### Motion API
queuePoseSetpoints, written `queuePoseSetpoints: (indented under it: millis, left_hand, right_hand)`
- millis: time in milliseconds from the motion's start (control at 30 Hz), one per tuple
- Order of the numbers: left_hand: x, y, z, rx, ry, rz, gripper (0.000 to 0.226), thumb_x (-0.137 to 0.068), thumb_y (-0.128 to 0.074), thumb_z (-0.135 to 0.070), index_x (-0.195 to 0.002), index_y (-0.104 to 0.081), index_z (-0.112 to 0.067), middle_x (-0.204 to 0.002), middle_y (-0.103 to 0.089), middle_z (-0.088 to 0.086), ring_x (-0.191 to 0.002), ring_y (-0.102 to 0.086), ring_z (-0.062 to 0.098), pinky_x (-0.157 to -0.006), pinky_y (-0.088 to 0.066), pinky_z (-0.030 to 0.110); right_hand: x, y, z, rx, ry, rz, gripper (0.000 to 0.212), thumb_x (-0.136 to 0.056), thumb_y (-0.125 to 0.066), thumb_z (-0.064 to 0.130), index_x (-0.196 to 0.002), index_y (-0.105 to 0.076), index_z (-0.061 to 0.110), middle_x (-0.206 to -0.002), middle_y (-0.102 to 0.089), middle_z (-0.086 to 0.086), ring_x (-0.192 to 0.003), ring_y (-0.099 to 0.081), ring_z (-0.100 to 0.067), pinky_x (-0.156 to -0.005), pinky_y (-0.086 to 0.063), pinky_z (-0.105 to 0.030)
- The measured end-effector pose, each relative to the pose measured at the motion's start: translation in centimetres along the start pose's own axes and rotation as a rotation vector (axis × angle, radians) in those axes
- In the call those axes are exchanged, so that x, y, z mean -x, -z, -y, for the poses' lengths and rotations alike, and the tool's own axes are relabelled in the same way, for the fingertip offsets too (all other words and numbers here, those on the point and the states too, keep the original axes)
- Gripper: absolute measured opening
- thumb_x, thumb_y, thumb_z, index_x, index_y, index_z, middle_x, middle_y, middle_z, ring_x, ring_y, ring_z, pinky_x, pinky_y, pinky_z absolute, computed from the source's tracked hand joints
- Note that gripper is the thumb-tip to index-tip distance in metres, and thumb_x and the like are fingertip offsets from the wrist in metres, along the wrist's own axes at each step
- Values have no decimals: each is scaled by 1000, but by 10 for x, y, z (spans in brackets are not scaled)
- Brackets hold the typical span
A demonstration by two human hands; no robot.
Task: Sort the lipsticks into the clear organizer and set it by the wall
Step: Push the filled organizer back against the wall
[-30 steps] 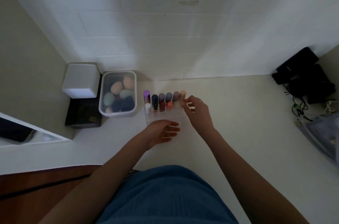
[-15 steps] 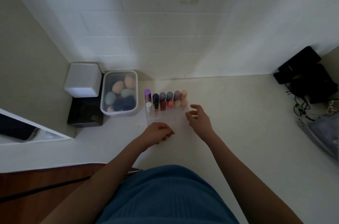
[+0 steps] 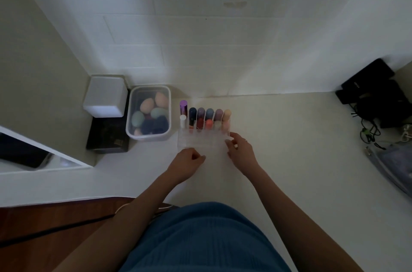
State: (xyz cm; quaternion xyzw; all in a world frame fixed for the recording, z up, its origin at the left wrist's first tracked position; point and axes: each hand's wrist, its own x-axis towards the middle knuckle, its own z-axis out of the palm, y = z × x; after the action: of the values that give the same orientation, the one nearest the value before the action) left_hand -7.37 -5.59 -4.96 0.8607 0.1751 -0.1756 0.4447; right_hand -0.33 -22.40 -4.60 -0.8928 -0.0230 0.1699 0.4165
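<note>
The clear organizer (image 3: 201,141) stands on the pale counter a short way in front of the wall. Several lipsticks fill its two back rows: a purple one (image 3: 183,105) at the far left, a white one (image 3: 182,120) before it, dark, red and coral ones in the middle, and a peach one (image 3: 227,114) at the right end. Its front rows look empty. My right hand (image 3: 239,152) pinches the organizer's front right corner with thumb and fingertips. My left hand (image 3: 186,163) is a loose fist at the front left edge, holding nothing.
Left of the organizer a lidded clear tub (image 3: 149,113) holds makeup sponges. A white cube (image 3: 106,96) sits on a black box (image 3: 108,135) in the corner. A mirror (image 3: 33,155) lies at the left. Black items and cables (image 3: 376,98) and a grey pouch (image 3: 394,160) sit at the right.
My right hand has left the peach lipstick at the back right and dropped to the organizer's front right corner. My left hand has drawn back slightly and curled into a fist.
</note>
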Motion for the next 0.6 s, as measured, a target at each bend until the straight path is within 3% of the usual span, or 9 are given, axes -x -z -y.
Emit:
queuePoseSetpoints:
  millis: [67,133,233,400,600]
  left_hand:
    - [-2,-1,-1,24,-6,-29,20,-89,-57,-33,-75,-53,-19,-75,-56,-3,-68,-53,10,-56,-36,18]
    - [-6,-3,-1,54,-1,-44,17,-88,-59,-33,-88,-58,-15,-88,-58,1,-76,-55,12,-60,-38,19]
    - [-14,-2,-3,116,27,-73,36,-87,-60,-34,-113,-55,-10,-109,-52,6,-90,-55,17,-76,-44,26]
    - [-29,6,-10,206,54,-137,41,-89,-59,-30,-123,-50,-8,-125,-44,11,-102,-58,28,-95,-49,44]
    - [-45,14,-8,173,53,-237,41,-90,-58,-26,-124,-47,-9,-127,-40,8,-83,-55,18,-86,-47,34]
  right_hand:
    - [-3,1,3,-2,-7,0,34,-98,-47,24,-129,-52,13,-96,-66,-15,-85,-65,-33,-86,-51,-48]
    - [-9,3,7,10,-3,2,33,-98,-46,23,-129,-53,12,-92,-68,-15,-79,-66,-33,-84,-53,-46]
    - [-24,4,17,33,-20,4,35,-98,-45,22,-131,-52,11,-106,-68,-20,-90,-66,-38,-88,-52,-48]
    - [-50,2,34,88,18,17,34,-99,-43,17,-130,-53,8,-115,-65,-23,-97,-64,-43,-91,-50,-52]
    - [-69,-4,45,78,36,25,36,-99,-44,19,-132,-53,11,-110,-68,-22,-94,-66,-41,-89,-51,-50]
